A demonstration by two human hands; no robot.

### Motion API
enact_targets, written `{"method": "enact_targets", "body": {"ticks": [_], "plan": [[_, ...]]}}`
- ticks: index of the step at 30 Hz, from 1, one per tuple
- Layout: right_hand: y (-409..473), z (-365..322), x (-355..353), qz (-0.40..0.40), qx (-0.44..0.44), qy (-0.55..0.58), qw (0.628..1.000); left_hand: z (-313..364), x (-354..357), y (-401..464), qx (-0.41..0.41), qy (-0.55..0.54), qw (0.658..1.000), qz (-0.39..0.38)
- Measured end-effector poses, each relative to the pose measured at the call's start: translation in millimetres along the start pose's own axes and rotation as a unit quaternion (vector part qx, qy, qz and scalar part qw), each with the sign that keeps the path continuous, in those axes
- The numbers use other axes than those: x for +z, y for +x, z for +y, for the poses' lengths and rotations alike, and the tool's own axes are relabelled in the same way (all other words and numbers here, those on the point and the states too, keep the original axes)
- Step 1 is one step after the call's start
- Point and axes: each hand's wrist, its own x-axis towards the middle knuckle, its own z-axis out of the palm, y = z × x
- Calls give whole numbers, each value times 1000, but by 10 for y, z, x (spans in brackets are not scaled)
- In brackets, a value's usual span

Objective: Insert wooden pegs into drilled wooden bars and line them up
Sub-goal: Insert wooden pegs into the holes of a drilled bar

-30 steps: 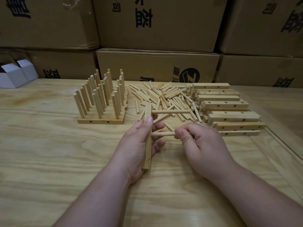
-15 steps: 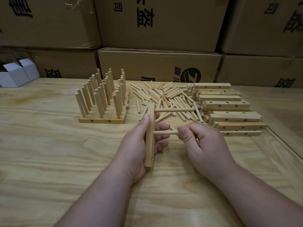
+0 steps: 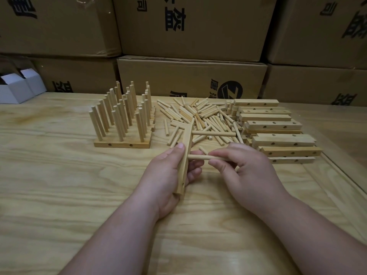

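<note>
My left hand (image 3: pixel 168 175) grips a drilled wooden bar (image 3: pixel 186 155), held on edge and pointing away from me. One peg (image 3: pixel 213 133) sticks out sideways from the bar's far hole. My right hand (image 3: pixel 246 171) pinches a second peg (image 3: pixel 200 157), whose left end meets the bar's middle hole. A loose pile of pegs (image 3: pixel 198 116) lies behind my hands. Finished bars with upright pegs (image 3: pixel 123 124) stand lined up at the back left. A stack of drilled bars without pegs (image 3: pixel 278 133) lies at the right.
The work lies on a light plywood table (image 3: pixel 59 185). Large cardboard boxes (image 3: pixel 190 80) wall off the back. Two small white open boxes (image 3: pixel 19 86) sit at the far left. A raised table edge (image 3: pixel 341 181) runs along the right.
My left hand has tilted the bar more upright and lifted it slightly. My right hand has pushed the second peg leftwards against the bar's middle hole.
</note>
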Motion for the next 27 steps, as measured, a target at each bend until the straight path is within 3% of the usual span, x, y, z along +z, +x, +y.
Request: {"method": "enact_targets", "body": {"ticks": [5, 11, 15, 22, 27], "plan": [[-1, -24, -15, -2, 8, -4, 1000, -28, -6, -2, 20, 25, 999, -5], [-37, -80, 70, 54, 72, 38, 995, -54, 28, -6, 50, 36, 998, 4], [-29, 9, 87, 56, 118, -11, 991, -13, 9, 21, 39, -29, 998, 40], [-27, 112, 108, -93, 231, -194, 949, 25, -17, 38, -10, -83, 996, 36], [-9, 82, 95, -90, 241, -195, 946, 30, -10, 39, -25, -86, 995, 35]]}}
